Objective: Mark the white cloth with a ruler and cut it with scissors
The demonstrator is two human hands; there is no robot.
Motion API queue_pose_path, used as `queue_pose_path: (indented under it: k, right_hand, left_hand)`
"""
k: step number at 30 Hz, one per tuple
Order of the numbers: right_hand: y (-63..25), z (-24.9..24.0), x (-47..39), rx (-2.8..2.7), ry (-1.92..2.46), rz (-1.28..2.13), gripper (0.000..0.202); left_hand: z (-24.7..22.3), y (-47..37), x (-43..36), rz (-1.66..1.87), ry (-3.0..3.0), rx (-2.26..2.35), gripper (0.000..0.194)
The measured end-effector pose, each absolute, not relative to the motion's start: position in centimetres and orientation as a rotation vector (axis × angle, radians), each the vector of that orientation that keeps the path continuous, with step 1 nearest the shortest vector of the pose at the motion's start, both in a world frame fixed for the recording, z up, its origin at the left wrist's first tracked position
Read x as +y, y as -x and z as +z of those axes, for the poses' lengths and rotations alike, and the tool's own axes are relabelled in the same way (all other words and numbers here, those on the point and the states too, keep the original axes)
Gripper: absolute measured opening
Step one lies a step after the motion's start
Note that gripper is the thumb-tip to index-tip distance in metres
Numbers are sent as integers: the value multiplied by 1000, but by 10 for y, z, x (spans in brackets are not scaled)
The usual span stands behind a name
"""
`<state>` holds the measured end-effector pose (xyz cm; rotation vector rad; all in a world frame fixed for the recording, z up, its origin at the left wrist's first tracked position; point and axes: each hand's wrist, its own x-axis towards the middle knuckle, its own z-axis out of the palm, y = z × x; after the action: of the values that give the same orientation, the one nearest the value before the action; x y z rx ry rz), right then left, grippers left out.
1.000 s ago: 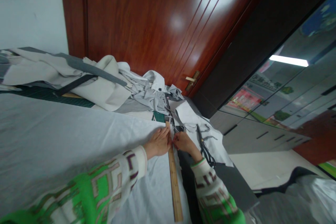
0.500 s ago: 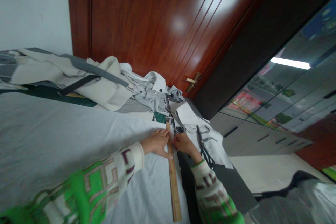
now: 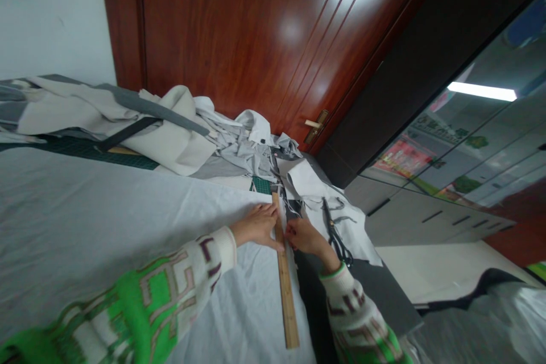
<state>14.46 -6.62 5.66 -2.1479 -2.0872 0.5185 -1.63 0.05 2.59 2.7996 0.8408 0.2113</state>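
Presses the long, flat, light-brown wooden ruler [image 3: 288,301] onto the smooth pale-grey cloth [image 3: 183,199], near the cloth's right edge, with the left hand [image 3: 256,226], thumb and fingers apart. Keeps the right hand [image 3: 306,236] narrow, fingers curled, just beside the ruler; cannot tell whether gripping anything. Shows black-handled scissors [image 3: 332,227] farther right, lying on a white fabric piece [image 3: 360,236] over the dark-grey table [image 3: 377,284].

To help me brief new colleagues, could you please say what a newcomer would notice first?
Probably the glossy reddish door, upper middle. Next, green-patterned sleeves below, leading to the left hand on a wooden ruler and the right hand beside it. Black scissors stand out on white fabric to their right.
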Motion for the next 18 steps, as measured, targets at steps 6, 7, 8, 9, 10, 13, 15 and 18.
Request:
queue_pose_path:
  k: [6, 7, 8, 9, 10, 13, 15, 18]
  right_hand:
    - [-141, 57, -89, -2101, 2148, 523, 17]
    - [-141, 57, -94, -2107, 2148, 529, 17]
    - [-140, 57, -98, -2114, 2147, 534, 18]
    - [-139, 56, -101, -2121, 2147, 535, 18]
    - [-139, 56, -105, -2128, 2148, 531, 18]
    - [-137, 55, -111, -2142, 2159, 495, 18]
    - [-137, 55, -112, -2154, 2168, 465, 17]
    - [-136, 55, -112, -2180, 2177, 433, 18]
  left_hand:
    - [28, 15, -1, 205, -2775, 857, 100]
    - [28, 15, -1, 208, -2773, 857, 99]
    - [28, 15, -2, 214, -2771, 855, 97]
    - [28, 15, -1, 223, -2770, 855, 95]
    - [28, 15, -1, 232, -2769, 853, 93]
    - [30, 15, -2, 266, -2762, 847, 84]
    - [32, 15, -4, 291, -2751, 845, 75]
    - [35, 16, -11, 330, -2733, 837, 61]
